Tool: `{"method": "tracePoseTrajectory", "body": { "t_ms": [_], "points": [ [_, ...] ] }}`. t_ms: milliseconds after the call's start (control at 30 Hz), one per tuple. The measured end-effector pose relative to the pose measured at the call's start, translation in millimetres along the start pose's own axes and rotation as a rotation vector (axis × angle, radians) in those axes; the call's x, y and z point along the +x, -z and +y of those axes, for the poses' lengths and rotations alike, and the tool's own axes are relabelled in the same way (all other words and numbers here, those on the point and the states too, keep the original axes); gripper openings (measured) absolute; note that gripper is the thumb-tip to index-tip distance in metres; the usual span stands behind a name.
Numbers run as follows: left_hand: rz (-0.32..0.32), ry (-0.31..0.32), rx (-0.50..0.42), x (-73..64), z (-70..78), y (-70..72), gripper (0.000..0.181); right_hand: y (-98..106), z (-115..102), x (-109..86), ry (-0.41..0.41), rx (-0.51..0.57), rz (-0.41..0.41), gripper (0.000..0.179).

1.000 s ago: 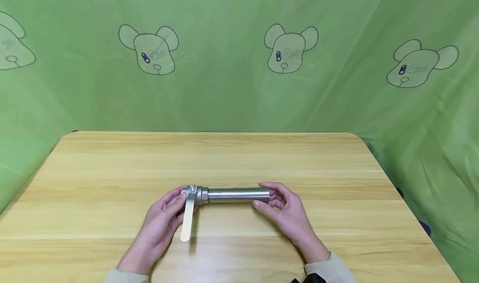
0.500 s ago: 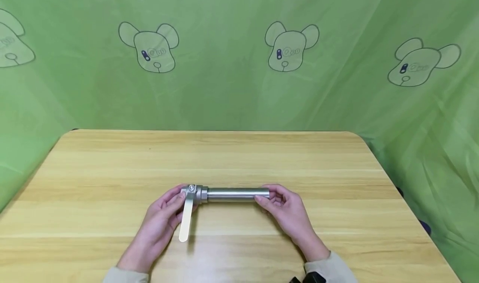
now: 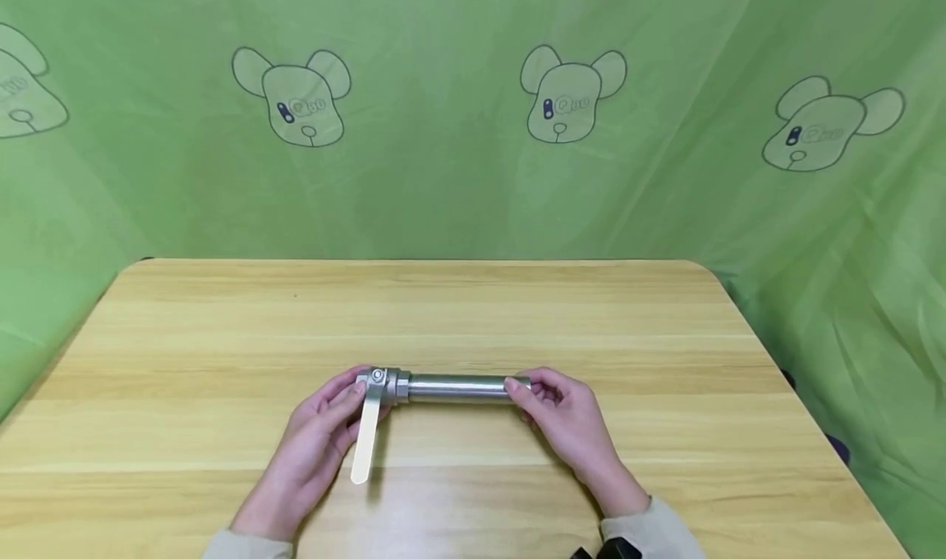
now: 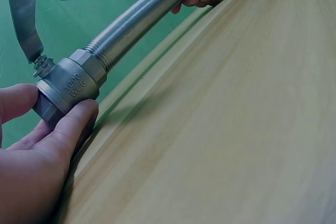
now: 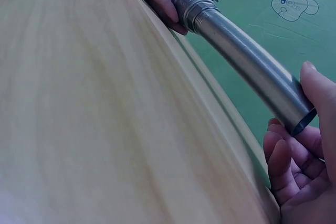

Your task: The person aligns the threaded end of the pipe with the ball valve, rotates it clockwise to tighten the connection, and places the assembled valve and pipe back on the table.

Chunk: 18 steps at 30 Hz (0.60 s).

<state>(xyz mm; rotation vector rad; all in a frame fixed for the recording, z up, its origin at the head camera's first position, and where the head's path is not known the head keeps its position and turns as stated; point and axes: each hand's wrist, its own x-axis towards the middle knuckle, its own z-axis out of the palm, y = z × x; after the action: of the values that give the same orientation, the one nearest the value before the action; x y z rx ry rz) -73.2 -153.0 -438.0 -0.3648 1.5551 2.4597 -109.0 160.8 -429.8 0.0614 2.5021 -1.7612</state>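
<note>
A metal ball valve (image 4: 71,85) with a flat lever handle (image 3: 367,440) is joined to a straight steel pipe (image 3: 458,388); threads show at the joint in the left wrist view. My left hand (image 3: 314,440) grips the valve body, thumb on one side and fingers on the other. With thumb and fingers, my right hand (image 3: 572,423) pinches the pipe's free end, whose hollow opening shows in the right wrist view. Valve and pipe lie level from left to right, held just above the table. The lever points toward me in the head view.
The wood-grain table (image 3: 473,313) spreads beneath both hands. A green cloth (image 3: 436,198) printed with cartoon animal heads hangs behind it and along the sides. Part of a black object (image 3: 619,549) shows by the right sleeve.
My right thumb has shifted from the pipe's near side up onto its top, and the fingers have closed in around its end. The lever's tip has swung slightly left. My left hand keeps its hold.
</note>
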Motion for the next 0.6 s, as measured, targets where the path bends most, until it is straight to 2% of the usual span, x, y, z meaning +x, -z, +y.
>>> {"method": "tracePoseTrajectory", "body": {
  "t_ms": [100, 267, 400, 600],
  "points": [
    [0.012, -0.004, 0.01, -0.7, -0.6, 0.5, 0.055, 0.9, 2.4, -0.1, 0.021, 0.039, -0.033, 0.033],
    [0.011, 0.0, 0.017, -1.6, -0.9, 1.3, 0.056, 3.2, 7.3, 0.1, 0.095, 0.092, -0.099, 0.05],
    [0.013, -0.006, 0.017, -0.9, -0.4, 0.8, 0.055, 3.9, 7.5, 0.0, 0.119, 0.082, -0.097, 0.047],
    [0.002, -0.006, 0.012, -0.9, -0.1, 0.5, 0.056, 3.0, 6.6, -0.2, 0.082, 0.06, -0.06, 0.043]
  ]
}}
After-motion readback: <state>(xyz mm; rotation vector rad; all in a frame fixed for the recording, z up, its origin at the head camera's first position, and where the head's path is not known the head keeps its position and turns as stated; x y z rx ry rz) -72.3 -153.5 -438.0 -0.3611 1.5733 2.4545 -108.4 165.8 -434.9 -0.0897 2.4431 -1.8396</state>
